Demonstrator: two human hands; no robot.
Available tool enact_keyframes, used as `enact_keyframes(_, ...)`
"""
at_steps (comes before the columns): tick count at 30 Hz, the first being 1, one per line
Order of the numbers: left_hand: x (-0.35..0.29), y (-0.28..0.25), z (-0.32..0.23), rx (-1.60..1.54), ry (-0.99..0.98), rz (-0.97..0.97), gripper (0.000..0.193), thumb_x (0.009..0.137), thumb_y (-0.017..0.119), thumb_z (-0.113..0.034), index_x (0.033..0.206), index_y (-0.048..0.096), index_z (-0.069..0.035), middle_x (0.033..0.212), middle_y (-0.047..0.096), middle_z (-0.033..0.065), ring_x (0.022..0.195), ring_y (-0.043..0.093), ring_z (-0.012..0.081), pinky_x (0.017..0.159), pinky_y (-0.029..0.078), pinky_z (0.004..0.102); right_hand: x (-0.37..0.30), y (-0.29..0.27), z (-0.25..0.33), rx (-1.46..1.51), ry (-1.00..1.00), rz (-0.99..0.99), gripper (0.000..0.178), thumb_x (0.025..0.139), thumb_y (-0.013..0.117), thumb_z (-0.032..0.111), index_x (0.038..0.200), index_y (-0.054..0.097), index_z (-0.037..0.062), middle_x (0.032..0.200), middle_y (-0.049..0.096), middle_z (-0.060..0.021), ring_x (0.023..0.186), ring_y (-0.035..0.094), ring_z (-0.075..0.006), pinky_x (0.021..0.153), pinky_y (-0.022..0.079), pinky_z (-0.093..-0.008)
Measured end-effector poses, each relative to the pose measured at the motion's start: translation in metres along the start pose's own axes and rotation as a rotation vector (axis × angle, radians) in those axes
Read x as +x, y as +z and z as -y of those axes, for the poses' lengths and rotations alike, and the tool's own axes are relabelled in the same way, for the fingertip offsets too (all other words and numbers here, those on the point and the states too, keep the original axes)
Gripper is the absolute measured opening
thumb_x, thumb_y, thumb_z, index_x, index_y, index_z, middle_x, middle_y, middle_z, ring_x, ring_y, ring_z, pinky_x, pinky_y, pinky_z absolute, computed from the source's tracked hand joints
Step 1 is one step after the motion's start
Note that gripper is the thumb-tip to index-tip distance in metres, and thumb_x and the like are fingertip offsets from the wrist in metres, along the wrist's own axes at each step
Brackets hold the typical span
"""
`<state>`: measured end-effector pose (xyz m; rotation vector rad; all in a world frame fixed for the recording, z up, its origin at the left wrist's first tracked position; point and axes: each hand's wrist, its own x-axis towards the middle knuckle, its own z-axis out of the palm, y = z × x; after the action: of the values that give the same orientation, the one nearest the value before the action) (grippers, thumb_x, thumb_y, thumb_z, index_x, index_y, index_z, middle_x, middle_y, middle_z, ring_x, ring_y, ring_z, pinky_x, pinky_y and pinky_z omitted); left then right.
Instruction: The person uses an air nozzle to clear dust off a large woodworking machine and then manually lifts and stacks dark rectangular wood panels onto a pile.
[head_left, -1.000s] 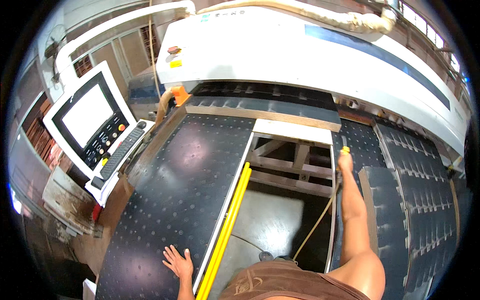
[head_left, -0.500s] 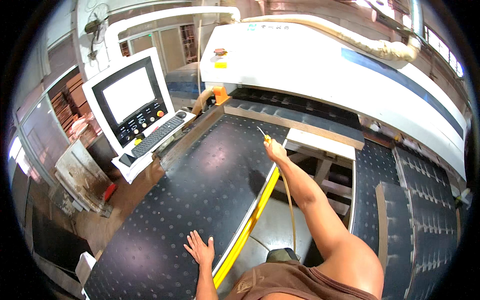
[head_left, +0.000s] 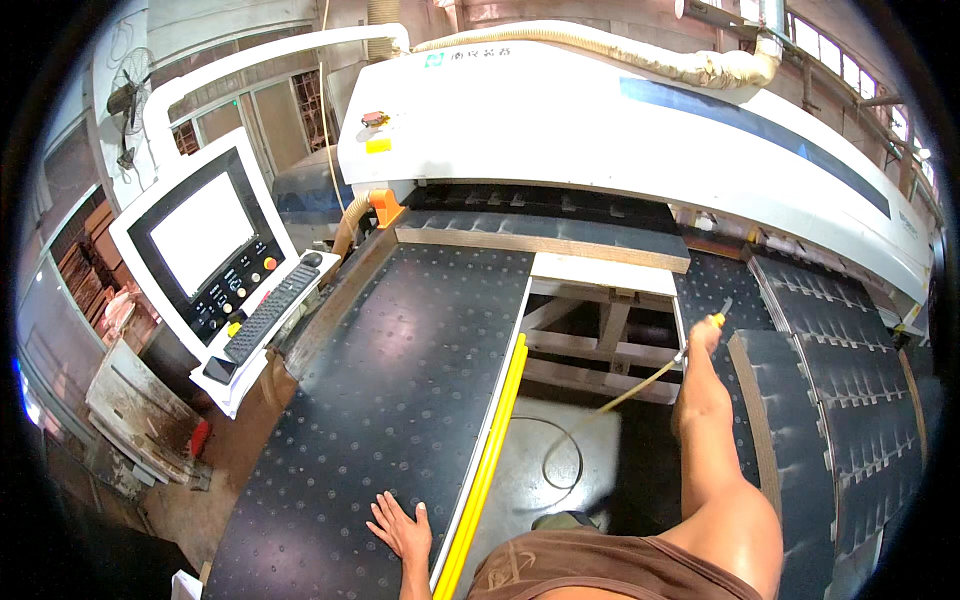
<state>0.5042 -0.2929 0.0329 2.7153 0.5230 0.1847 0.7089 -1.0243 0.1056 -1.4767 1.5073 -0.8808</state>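
My left hand (head_left: 403,528) lies on the black dotted tabletop (head_left: 380,430), fingers spread and holding nothing. My right arm reaches out to the right, and the right hand (head_left: 704,338) is closed round an air blow gun with yellow on it (head_left: 720,318). Its thin nozzle points ahead over the right-hand black dotted tabletop (head_left: 708,278). From below the fist a yellowish air hose (head_left: 640,387) drops across the gap between the tables and curls on the floor. My fingers hide most of the gun's handle.
A yellow rail (head_left: 495,440) edges the left tabletop. Ahead stands a big white machine (head_left: 560,120) with a thick wood-edged board (head_left: 545,242) before it. At left is a control screen (head_left: 205,235) with a keyboard (head_left: 270,318). Black panels (head_left: 860,390) lie at right.
My right hand has swung right with the air blow gun, from the left tabletop's edge over to the right-hand table. The hose trails across. My left hand stays flat; the view has shifted right.
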Motion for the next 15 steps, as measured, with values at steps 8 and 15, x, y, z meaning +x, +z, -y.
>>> enact_keyframes(8, 0.006, 0.007, 0.004, 0.093, 0.049, -0.007, 0.078, 0.095, 0.06, -0.043, 0.154, 0.033, -0.001, 0.161, 0.03, 0.0201, 0.151, 0.021, 0.0379, 0.122, 0.008, 0.0593, -0.203, 0.109, -0.207, 0.103, 0.012, 0.696, 0.018, 0.093, 0.067, 0.019, 0.106, 0.069, 0.0064, 0.087, 0.068, -0.0073, 0.067, 0.065, -0.0205, 0.055, 0.051, -0.0351)
enact_keyframes(15, 0.014, 0.014, -0.015, 0.097, 0.071, 0.02, 0.078, 0.097, 0.058, -0.045, 0.155, 0.03, -0.001, 0.162, 0.029, 0.0202, 0.152, 0.021, 0.0369, 0.122, 0.007, 0.0571, -0.423, 0.158, -0.361, -0.147, -0.079, 1.433, 0.025, 0.093, 0.062, 0.016, 0.114, 0.07, 0.0029, 0.099, 0.073, -0.0136, 0.086, 0.068, -0.0232, 0.075, 0.054, -0.0379)
